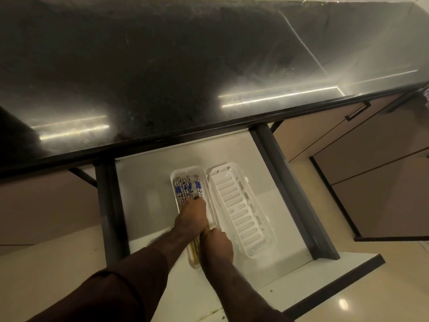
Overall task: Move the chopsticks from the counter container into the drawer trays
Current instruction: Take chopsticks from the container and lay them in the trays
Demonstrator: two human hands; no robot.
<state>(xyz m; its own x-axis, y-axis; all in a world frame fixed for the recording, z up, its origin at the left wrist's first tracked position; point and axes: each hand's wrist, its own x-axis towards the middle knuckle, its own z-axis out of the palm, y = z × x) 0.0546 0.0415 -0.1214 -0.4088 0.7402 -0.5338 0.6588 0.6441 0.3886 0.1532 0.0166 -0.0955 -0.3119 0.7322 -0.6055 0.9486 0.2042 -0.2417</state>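
Note:
Several chopsticks (187, 188) with blue-and-white patterned tops lie lengthwise in the left white tray (176, 176) inside the open drawer (144, 182). My left hand (191, 217) rests flat on their middle, fingers stretched toward the patterned ends. My right hand (217, 244) is closed around their wooden lower ends near the tray's near end. Beside it on the right lies a second white tray (241, 212) with a slotted bottom and nothing in it.
The dark polished counter (162, 77) overhangs the back of the drawer. Dark drawer rails (278, 177) run along both sides. Closed cabinet fronts with a dark handle (357, 111) stand to the right. A pale floor lies below.

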